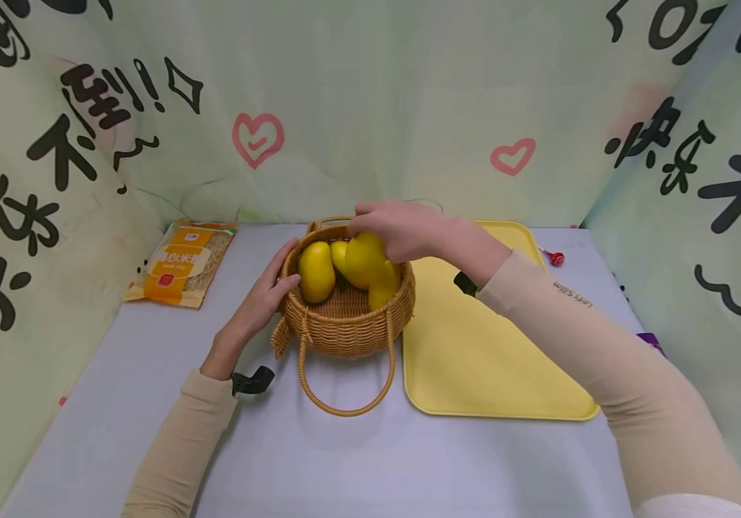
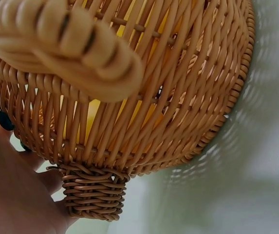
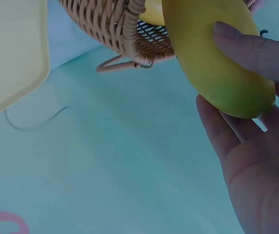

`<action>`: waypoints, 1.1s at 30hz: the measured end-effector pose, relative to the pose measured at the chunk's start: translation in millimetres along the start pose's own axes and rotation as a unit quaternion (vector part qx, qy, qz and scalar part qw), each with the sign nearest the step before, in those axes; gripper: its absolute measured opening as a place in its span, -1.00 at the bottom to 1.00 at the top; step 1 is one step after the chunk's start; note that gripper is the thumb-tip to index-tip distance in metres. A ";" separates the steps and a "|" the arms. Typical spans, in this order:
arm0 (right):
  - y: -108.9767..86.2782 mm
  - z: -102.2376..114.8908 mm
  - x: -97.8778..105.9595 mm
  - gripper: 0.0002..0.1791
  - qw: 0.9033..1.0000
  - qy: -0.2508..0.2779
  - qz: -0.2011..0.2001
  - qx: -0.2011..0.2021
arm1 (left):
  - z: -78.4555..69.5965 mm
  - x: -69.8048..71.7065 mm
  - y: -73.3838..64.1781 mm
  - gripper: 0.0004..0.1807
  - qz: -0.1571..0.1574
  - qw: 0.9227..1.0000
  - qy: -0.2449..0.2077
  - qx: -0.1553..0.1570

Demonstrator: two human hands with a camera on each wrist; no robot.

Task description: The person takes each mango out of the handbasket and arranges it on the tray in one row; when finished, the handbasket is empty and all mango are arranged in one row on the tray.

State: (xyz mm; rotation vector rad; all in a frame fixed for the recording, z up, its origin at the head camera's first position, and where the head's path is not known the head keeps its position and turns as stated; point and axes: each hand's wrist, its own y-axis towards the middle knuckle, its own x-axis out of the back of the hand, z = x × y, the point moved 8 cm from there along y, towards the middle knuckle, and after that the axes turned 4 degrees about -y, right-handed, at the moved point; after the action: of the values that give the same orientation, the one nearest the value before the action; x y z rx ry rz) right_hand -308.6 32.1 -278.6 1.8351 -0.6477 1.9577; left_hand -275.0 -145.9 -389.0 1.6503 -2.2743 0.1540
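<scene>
A wicker basket (image 1: 347, 332) with several yellow mangoes stands in the middle of the table. My left hand (image 1: 268, 291) grips its left side, thumb at the rim and fingers along the outer wall. My right hand (image 1: 399, 226) holds a mango (image 3: 212, 53) at the top of the basket; the right wrist view shows thumb and fingers around its green-tinged end. One mango (image 1: 316, 272) lies at the basket's left, and another (image 1: 383, 288) sits under the held one. A basket handle (image 1: 344, 413) hangs down toward the front.
A yellow tray (image 1: 474, 360) lies just right of the basket, partly beneath my right arm. At the back left is an orange food packet (image 1: 183, 262). A small red-wrapped lollipop (image 1: 555, 257) and a purple item (image 1: 651, 342) lie to the right. Printed curtains surround the table.
</scene>
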 end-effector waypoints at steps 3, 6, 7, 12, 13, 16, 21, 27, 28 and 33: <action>-6.7 -8.3 4.9 -0.42 1.000 0.012 -0.016 -0.009 | 1.3 -0.5 0.7 -0.27 -0.002 1.000 0.000 0.001; -13.1 -16.8 9.5 -0.47 0.999 0.026 -0.038 -0.007 | 9.7 0.4 4.0 -0.27 -0.005 1.000 -0.001 0.000; -15.3 -20.1 10.9 -0.49 0.999 0.029 -0.045 -0.008 | 14.2 0.7 5.7 -0.27 -0.007 1.000 -0.001 -0.001; -25.9 -38.8 17.4 -0.48 0.995 0.045 -0.080 -0.024 | 35.5 3.2 12.3 -0.28 -0.018 1.000 -0.001 -0.007; -27.9 -42.8 18.7 -0.48 0.994 0.049 -0.088 -0.029 | 37.0 3.2 12.6 -0.29 -0.020 1.000 0.000 -0.009; -34.2 -53.8 22.8 -0.48 0.991 0.059 -0.109 -0.045 | 38.1 3.3 12.8 -0.30 -0.025 1.000 0.005 -0.013; -43.6 -74.3 24.6 -0.49 0.986 0.070 -0.128 -0.080 | 37.2 3.8 11.9 -0.31 -0.033 0.999 0.006 -0.017; -57.2 -103.1 10.6 -0.48 0.979 0.090 -0.122 -0.137 | 36.9 3.4 12.4 -0.31 -0.036 0.999 0.006 -0.023; -59.7 -107.7 7.4 -0.48 0.977 0.095 -0.123 -0.145 | 36.8 3.2 12.7 -0.31 -0.036 0.999 0.006 -0.024; -70.3 -127.4 -8.9 -0.47 0.968 0.112 -0.140 -0.174 | 34.5 2.0 13.3 -0.29 -0.034 0.999 0.006 -0.021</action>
State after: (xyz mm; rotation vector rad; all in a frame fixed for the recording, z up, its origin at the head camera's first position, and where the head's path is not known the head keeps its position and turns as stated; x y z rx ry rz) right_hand -373.0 162.6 -287.6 1.3860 -0.5800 1.7064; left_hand -294.9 -152.9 -419.5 1.6986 -2.1951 0.0994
